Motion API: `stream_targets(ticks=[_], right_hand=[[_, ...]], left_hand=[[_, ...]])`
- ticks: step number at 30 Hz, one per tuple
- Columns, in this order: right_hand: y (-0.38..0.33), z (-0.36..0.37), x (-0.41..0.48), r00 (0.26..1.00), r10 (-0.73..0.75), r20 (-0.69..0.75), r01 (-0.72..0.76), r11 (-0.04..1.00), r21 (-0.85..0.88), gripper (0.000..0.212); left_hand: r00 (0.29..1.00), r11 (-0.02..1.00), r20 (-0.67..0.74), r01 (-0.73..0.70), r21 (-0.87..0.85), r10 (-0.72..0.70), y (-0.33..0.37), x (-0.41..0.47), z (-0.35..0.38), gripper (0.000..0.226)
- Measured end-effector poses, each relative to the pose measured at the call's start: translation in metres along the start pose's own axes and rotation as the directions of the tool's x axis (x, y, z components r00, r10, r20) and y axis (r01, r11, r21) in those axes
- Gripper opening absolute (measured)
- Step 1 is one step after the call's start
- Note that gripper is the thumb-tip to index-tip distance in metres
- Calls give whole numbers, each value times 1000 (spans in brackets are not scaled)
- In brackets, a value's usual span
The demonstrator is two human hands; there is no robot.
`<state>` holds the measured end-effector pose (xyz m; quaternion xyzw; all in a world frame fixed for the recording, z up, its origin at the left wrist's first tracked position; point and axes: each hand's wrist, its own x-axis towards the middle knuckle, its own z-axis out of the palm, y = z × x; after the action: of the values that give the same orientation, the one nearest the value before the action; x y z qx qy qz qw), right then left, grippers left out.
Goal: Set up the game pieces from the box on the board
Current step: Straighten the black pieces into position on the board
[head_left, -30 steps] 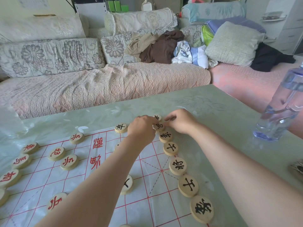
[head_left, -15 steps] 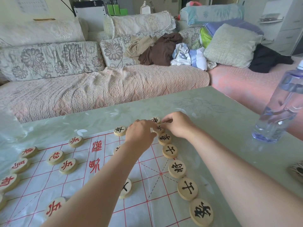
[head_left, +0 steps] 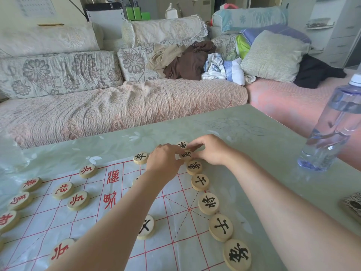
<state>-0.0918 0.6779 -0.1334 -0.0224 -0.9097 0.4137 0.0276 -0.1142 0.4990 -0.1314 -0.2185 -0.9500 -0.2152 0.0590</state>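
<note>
Between hands (head_left: 166,161) (head_left: 212,151), piece (head_left: 187,154) partly hidden; grip seemingly pinching.

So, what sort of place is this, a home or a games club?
Most likely a home living room. A long sofa with flowered cushions stands behind the table, a heap of loose clothes lies on it, and the game board is spread on the table.

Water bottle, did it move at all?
No. The water bottle stands where it was, by the same right edge of the table.
</note>
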Motion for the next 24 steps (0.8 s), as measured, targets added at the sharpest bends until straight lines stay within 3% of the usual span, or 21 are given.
stream_targets(ticks=[9, 18, 20, 24], right_hand=[[0, -3, -1, 1000, 26, 9, -26, 1000, 4, 29], [2, -2, 23, 984, 42, -172, -62, 991, -116, 35], [0, 0, 30, 989, 27, -143, -50, 986, -161, 45], [-3, 6, 37, 997, 7, -78, -22, 981, -195, 55]], left_hand=[[999, 999, 29, -13, -36, 14, -1, 4, 2, 31], [998, 997, 48, 42, -62, -39, -18, 35, -8, 35], [997, 998, 49, 52, -17, -52, -18, 40, -4, 30], [995, 992, 88, 64, -105, -55, -20, 47, 4, 28]])
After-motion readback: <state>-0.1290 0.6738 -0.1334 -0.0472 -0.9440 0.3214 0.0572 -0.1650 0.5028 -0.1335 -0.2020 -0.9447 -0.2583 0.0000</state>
